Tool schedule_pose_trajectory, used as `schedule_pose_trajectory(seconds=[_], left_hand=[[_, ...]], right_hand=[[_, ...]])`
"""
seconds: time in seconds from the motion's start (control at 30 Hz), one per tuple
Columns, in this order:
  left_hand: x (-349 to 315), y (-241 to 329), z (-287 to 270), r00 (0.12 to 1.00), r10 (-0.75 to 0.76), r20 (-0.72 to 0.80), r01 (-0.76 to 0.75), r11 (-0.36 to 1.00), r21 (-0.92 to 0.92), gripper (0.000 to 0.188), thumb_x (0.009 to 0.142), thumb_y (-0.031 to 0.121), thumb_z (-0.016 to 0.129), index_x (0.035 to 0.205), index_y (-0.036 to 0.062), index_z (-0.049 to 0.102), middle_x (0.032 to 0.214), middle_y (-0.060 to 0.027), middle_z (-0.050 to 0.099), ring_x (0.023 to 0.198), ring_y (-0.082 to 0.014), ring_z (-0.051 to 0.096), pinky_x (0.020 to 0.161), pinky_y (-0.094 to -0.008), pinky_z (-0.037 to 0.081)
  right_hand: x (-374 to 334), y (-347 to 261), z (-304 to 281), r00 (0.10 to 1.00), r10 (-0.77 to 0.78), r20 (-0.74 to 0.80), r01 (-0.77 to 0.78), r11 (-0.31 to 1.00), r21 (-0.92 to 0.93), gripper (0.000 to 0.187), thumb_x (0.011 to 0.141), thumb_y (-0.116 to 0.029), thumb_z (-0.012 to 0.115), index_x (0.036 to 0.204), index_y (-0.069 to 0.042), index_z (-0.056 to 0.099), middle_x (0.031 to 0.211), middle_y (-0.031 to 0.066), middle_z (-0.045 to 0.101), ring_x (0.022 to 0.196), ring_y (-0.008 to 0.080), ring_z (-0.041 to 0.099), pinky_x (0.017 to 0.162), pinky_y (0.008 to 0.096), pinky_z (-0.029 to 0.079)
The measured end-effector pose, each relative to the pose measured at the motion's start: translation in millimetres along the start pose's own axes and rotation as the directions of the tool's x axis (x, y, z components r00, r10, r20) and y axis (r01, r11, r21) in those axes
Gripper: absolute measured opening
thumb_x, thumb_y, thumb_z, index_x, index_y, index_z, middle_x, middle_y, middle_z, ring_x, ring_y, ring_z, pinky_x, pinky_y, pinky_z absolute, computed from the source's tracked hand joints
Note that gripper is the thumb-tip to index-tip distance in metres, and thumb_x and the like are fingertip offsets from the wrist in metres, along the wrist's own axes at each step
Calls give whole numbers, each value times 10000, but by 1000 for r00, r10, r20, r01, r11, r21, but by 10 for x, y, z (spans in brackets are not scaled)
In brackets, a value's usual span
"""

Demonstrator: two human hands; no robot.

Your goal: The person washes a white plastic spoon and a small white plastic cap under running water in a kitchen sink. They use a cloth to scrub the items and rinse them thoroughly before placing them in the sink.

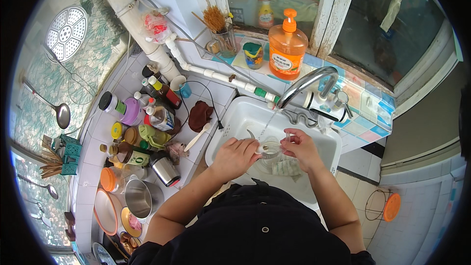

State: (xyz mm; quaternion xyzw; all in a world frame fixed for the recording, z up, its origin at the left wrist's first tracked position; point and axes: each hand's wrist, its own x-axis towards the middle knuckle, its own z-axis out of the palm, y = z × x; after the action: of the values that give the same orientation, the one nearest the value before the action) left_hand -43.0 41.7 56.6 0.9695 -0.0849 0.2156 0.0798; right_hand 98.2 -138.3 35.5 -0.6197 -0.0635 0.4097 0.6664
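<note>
Over the white sink (234,113), my left hand (238,156) is closed on the near-left side of a small clear round container (269,150). My right hand (300,148) pinches a thin clear piece, seen edge-on, at the container's right; whether it is a lid or part of the container I cannot tell. From the curved metal faucet (306,79) a thin stream of water falls toward the container and my left fingers. Lower in the basin lie a pale striped cloth (286,168) and other clear ware, partly hidden by my hands.
A large orange pump bottle (287,51) stands on the tiled ledge behind the sink, beside a patterned cup (252,55). Bottles and jars crowd the left counter, near a steel pot (142,197). A white-handled brush or spatula (197,137) lies close to the sink's left edge.
</note>
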Motion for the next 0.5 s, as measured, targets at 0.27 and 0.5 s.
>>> schedule_pose_trajectory(seconds=[0.27,0.5], left_hand=[[23,17,17,998,-51,-32,47,992,-115,293,768,226,650,972,44,545,840,-61,577,687,-218,581,641,-303,435],[120,-49,-61,995,-94,-30,84,967,-240,274,781,219,638,963,38,540,818,-66,560,668,-239,566,616,-329,418]], right_hand=[[36,-48,-87,987,127,98,-126,992,-12,351,798,-65,636,1128,-8,532,887,77,613,752,135,617,656,244,530],[64,-51,-133,971,206,121,-218,971,100,262,829,-105,598,1069,-9,562,753,62,616,582,107,585,552,212,498]])
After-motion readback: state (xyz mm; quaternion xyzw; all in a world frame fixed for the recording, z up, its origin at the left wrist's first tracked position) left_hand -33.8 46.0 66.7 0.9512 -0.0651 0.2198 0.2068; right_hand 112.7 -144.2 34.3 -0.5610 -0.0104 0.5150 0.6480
